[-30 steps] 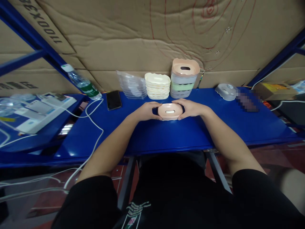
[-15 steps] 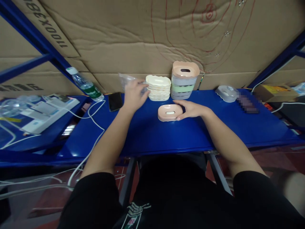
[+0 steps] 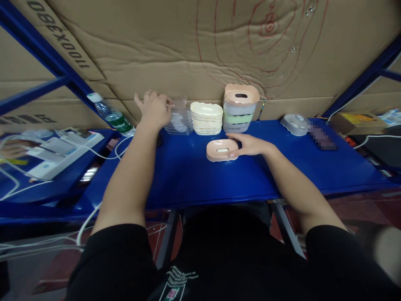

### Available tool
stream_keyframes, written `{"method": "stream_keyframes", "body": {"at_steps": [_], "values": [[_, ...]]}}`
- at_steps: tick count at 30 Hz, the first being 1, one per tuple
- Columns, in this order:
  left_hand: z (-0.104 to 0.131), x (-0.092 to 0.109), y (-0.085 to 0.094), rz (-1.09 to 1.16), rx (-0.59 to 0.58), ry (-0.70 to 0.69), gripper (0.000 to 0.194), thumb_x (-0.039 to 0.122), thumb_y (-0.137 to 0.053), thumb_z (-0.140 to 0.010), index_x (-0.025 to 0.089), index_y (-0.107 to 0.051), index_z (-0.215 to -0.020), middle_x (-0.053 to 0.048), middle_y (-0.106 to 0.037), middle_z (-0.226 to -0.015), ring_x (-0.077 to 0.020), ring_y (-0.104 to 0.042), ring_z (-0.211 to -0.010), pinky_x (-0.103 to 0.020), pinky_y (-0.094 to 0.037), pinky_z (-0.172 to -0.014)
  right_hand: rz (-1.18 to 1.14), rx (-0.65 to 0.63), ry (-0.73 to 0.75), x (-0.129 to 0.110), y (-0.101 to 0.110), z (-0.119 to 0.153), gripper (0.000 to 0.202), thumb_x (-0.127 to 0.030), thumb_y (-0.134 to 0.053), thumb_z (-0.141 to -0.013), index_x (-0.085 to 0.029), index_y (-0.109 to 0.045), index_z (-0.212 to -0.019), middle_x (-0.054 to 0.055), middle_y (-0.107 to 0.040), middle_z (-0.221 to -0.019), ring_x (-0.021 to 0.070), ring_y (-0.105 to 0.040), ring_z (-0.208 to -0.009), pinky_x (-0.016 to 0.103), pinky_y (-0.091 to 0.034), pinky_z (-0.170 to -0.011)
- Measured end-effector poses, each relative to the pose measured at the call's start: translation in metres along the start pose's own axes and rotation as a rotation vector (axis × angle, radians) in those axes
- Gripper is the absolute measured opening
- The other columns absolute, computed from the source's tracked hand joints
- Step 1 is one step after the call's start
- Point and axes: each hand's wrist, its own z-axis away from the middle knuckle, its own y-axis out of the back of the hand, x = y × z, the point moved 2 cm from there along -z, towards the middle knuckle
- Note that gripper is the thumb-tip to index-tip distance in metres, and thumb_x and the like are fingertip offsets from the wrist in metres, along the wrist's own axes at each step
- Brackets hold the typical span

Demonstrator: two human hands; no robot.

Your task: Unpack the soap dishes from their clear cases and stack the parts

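A pink oval soap dish (image 3: 216, 157) with a pale bar in its middle sits on the blue table. My right hand (image 3: 250, 144) grips its right end, thumb in front and fingers behind. Farther back on the left, my left hand (image 3: 154, 109) has its fingertips pinched at the upper edge of thin clear plastic (image 3: 180, 103). Below that edge stand several stacked clear plastic pieces (image 3: 178, 125). Beside them rises a stack of cream scalloped trays (image 3: 207, 119). To its right is a taller stack of pink, grey and green soap dish parts (image 3: 240, 109).
A water bottle (image 3: 115, 119) leans at the back left near a white cable. A translucent grey lid (image 3: 295, 124) lies on the right, with a cardboard box (image 3: 360, 123) beyond. Cardboard (image 3: 150, 50) walls the back of the blue table (image 3: 200, 184).
My left hand has moved left and slightly up from beside the cream stack, uncovering the clear pieces and covering the phone. My right hand stays on the soap dish.
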Motion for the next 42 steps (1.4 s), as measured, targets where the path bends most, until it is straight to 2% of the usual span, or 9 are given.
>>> {"method": "stream_keyframes", "body": {"at_steps": [5,9,13,17,20,26,33,36,42], "values": [[0.009,0.039,0.028,-0.002,0.095,0.003,0.052,0.068,-0.055,-0.108,0.023,-0.074,-0.124,-0.007,-0.076,-0.146,-0.0402,-0.044,-0.162,-0.075,0.005,-0.139,-0.055,0.056,-0.014,-0.005,-0.001,-0.001,0.144,-0.079,-0.094,-0.076,-0.023,-0.023,-0.188,0.023,-0.058,-0.175,0.0474,-0.064,-0.154,0.071,-0.049,-0.132],[0.040,0.085,0.036,0.104,0.155,-0.124,0.049,0.063,-0.049,-0.114,0.029,-0.068,-0.143,-0.005,-0.075,-0.150,-0.0364,-0.054,-0.158,-0.067,-0.002,-0.145,-0.006,0.266,0.111,-0.020,0.002,-0.001,0.143,-0.082,-0.088,-0.081,-0.028,-0.012,-0.189,0.018,-0.034,-0.191,0.0475,-0.044,-0.170,0.070,-0.036,-0.140],[0.062,0.117,0.007,0.275,0.104,-0.213,0.053,0.066,-0.047,-0.117,0.027,-0.069,-0.146,-0.009,-0.081,-0.139,-0.0369,-0.068,-0.144,-0.063,-0.038,-0.134,0.142,0.405,0.185,-0.036,0.003,-0.002,0.133,-0.082,-0.080,-0.089,-0.030,-0.010,-0.190,0.012,-0.024,-0.195,0.0478,-0.022,-0.180,0.071,-0.022,-0.146],[0.060,0.131,-0.036,0.604,-0.175,-0.190,0.059,0.074,-0.053,-0.113,0.024,-0.073,-0.139,-0.009,-0.084,-0.109,-0.0286,-0.081,-0.105,-0.043,-0.065,-0.094,0.296,0.449,0.220,-0.048,0.003,0.001,0.112,-0.076,-0.077,-0.096,-0.038,-0.025,-0.187,0.006,-0.029,-0.194,0.0505,-0.006,-0.182,0.080,-0.008,-0.144],[0.055,0.136,-0.055,0.783,-0.382,-0.173,0.058,0.075,-0.064,-0.108,0.022,-0.077,-0.129,-0.008,-0.083,-0.097,-0.0229,-0.078,-0.084,-0.036,-0.063,-0.075,0.359,0.436,0.227,-0.050,0.003,0.004,0.094,-0.069,-0.076,-0.100,-0.043,-0.039,-0.182,0.003,-0.035,-0.192,0.0524,0.000,-0.181,0.086,0.000,-0.140],[0.054,0.132,-0.072,0.932,-0.545,-0.071,0.046,0.063,-0.077,-0.105,0.019,-0.081,-0.116,-0.011,-0.084,-0.096,-0.0244,-0.081,-0.092,-0.043,-0.068,-0.086,0.389,0.304,0.260,-0.055,-0.003,0.005,0.092,-0.068,-0.082,-0.096,-0.048,-0.045,-0.177,-0.001,-0.039,-0.190,0.0499,-0.021,-0.179,0.079,-0.003,-0.143],[0.057,0.116,-0.085,0.883,-0.468,0.025,0.054,0.073,-0.072,-0.104,0.021,-0.080,-0.117,-0.011,-0.084,-0.102,-0.0209,-0.074,-0.080,-0.041,-0.065,-0.078,0.376,0.297,0.285,-0.054,-0.005,0.001,0.104,-0.078,-0.076,-0.094,-0.035,-0.041,-0.182,0.008,-0.043,-0.188,0.0488,-0.045,-0.169,0.070,-0.032,-0.141],[0.070,0.103,-0.081,0.876,-0.456,-0.050,0.071,0.082,-0.077,-0.095,0.021,-0.078,-0.131,-0.015,-0.081,-0.129,-0.0253,-0.077,-0.101,-0.044,-0.066,-0.092,0.373,0.352,0.258,-0.045,-0.003,0.002,0.114,-0.076,-0.083,-0.088,-0.032,-0.038,-0.183,0.011,-0.051,-0.183,0.0484,-0.050,-0.166,0.070,-0.038,-0.138],[0.101,0.082,-0.071,0.551,-0.554,-0.212,0.143,0.073,-0.108,-0.056,0.019,-0.049,-0.174,-0.024,-0.056,-0.163,-0.0430,-0.069,-0.136,-0.061,-0.057,-0.122,0.376,0.353,0.267,-0.031,-0.008,-0.002,0.115,-0.069,-0.090,-0.083,-0.024,-0.046,-0.179,0.016,-0.064,-0.171,0.0478,-0.065,-0.153,0.067,-0.052,-0.129]]}}
